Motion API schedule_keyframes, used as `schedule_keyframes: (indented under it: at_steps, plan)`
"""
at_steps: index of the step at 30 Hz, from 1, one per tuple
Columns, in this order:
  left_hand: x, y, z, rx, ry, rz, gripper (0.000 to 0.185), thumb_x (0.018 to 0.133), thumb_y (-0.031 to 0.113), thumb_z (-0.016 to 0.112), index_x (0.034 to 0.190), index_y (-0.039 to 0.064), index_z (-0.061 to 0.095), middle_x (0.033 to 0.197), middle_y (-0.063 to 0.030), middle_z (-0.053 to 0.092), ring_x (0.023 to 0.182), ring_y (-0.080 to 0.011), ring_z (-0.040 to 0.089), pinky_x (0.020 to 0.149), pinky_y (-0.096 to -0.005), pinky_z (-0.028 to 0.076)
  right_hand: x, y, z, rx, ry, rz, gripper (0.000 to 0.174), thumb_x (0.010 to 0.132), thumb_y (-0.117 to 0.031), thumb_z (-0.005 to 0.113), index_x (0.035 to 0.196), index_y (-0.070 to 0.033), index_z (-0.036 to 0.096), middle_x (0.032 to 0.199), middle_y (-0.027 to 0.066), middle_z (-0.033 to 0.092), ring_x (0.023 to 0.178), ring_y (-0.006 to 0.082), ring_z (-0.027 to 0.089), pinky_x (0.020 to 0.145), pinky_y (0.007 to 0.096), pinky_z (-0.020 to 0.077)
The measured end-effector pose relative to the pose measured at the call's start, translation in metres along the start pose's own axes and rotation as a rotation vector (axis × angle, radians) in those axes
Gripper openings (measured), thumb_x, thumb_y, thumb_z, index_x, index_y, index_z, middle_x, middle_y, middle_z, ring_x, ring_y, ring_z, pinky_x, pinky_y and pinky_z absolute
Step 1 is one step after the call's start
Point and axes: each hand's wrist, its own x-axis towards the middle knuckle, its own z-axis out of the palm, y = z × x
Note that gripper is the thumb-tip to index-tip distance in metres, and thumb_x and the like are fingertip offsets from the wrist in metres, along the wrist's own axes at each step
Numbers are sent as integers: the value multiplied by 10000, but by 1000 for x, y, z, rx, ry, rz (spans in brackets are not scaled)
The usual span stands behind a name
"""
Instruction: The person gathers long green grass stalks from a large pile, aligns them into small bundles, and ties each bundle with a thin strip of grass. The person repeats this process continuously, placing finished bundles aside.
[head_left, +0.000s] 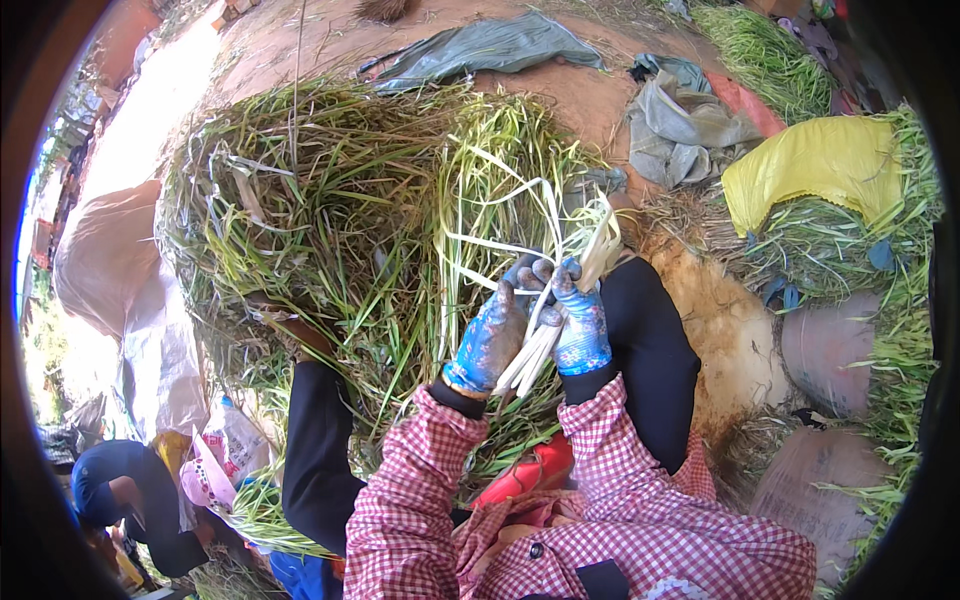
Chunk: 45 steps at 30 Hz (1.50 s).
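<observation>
Both my hands wear blue patterned gloves with grey, soiled fingers. My right hand grips a small bunch of pale plant stalks, whose white ends point down towards my lap. Above the fist, the bunch's yellowish leaves fan out, and a few long pale strands loop up and left. Close against the bunch is my left hand, its thumb up; its fingers are partly hidden, so its hold is unclear. Beneath both hands spreads a large heap of long green leafy stalks, between my knees.
More cut greens line the right side, near a yellow woven sack and brown sacks. Crumpled grey sacking and a grey-green cloth lie on the earth floor. Another person bends at lower left. Something red rests by my lap.
</observation>
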Motion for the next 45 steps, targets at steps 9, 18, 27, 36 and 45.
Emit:
schedule_keyframes:
  at_steps: [9,18,27,36,45]
  plan:
    - [-69,4,-10,-376,451,241,291,950,357,441,808,111,502,729,3,488,569,-85,439,444,-232,348,2,-10,-1,170,81,-88,143,852,-61,614,878,-154,509,1031,137,596,1026,285,577,469,175,452]
    - [-230,63,-73,1793,474,-438,346,867,382,583,833,39,619,663,-60,590,562,-208,578,517,-326,460,1,-30,-1,250,188,-207,108,888,-135,575,983,-84,574,1117,98,578,1029,173,570,485,152,461]
    - [-157,100,-15,1566,300,163,665,721,161,763,1277,-26,450,1310,-179,459,1219,-265,438,1023,-353,331,2,-18,2,288,97,-130,190,894,-93,547,1079,-57,568,1150,65,582,1018,171,567,534,184,495]
    - [-75,-8,-15,524,716,531,225,851,54,606,1072,11,619,836,-70,639,708,-144,605,702,-266,498,11,14,2,-159,272,25,300,913,-183,548,1186,-74,489,1173,135,570,1093,257,555,791,344,501]
    - [-52,-4,-87,776,904,297,141,882,92,574,966,2,642,809,-33,637,696,-126,583,649,-260,468,11,16,-16,-119,193,11,359,894,-290,583,1150,-51,504,805,69,622,619,148,610,417,185,373]
